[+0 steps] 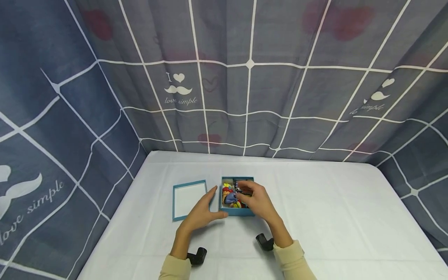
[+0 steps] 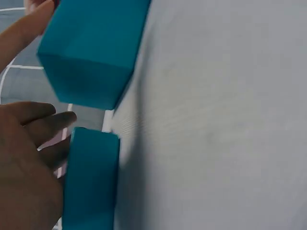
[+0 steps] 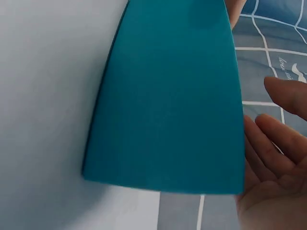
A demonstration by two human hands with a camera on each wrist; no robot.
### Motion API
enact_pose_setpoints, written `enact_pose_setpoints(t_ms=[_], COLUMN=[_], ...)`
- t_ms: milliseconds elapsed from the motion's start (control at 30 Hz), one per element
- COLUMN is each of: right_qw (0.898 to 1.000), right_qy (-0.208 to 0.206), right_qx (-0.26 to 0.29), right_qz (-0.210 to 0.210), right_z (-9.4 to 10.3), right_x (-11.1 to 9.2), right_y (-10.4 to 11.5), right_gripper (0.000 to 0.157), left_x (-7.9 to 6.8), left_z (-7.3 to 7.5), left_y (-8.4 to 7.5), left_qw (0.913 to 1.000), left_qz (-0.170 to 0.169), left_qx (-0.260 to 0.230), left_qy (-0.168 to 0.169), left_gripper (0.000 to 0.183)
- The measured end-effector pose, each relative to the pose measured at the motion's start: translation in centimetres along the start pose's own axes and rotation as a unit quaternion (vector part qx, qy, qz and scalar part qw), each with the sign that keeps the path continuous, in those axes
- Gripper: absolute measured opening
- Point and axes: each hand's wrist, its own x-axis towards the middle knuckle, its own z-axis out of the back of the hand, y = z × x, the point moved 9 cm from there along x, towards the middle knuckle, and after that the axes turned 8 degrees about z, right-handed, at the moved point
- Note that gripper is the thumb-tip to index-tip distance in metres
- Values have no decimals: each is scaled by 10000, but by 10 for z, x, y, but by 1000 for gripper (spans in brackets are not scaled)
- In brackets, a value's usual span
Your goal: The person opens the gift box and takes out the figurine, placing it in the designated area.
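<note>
A teal box (image 1: 238,212) stands on the white table with several small colourful toy figures (image 1: 229,197) inside. My left hand (image 1: 201,212) is at the box's left side, its fingers spread and the thumb by the front left corner; in the left wrist view the thumb (image 2: 29,31) reaches the box's edge. Over the box's right half is my right hand (image 1: 258,200), thumb and fingers apart, pointing in at the figures. The right wrist view shows the right hand (image 3: 273,177) behind the box wall, with nothing visible between thumb and fingers. Its fingers partly hide the contents.
The box's lid (image 1: 174,204), teal-rimmed with a white inside, lies left of the box, near my left hand. A white cloth covers the table (image 1: 336,217). Grey checked curtains (image 1: 224,89) hang behind and at both sides. Black wrist mounts (image 1: 197,256) sit under both forearms.
</note>
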Motion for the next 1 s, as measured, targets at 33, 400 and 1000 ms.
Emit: enact_pose_setpoints(t_ms=[33,400,1000], right_qw=[10000,9965,9728], right_qy=[66,819,1322], right_qx=[-59,-178,-1806], right_qz=[17,-55,596], right_z=[-2,-19,-39], right_x=[2,16,14], right_y=[0,-2,5], right_gripper=[40,41,34], left_x=[1,5,3], left_z=[-1,-7,-2], left_y=[0,-4,0], left_qw=[10000,9994,9996], left_qz=[6,-188,-251], left_qx=[-17,-200,-60], left_qy=[27,212,71], left_gripper=[101,89,79])
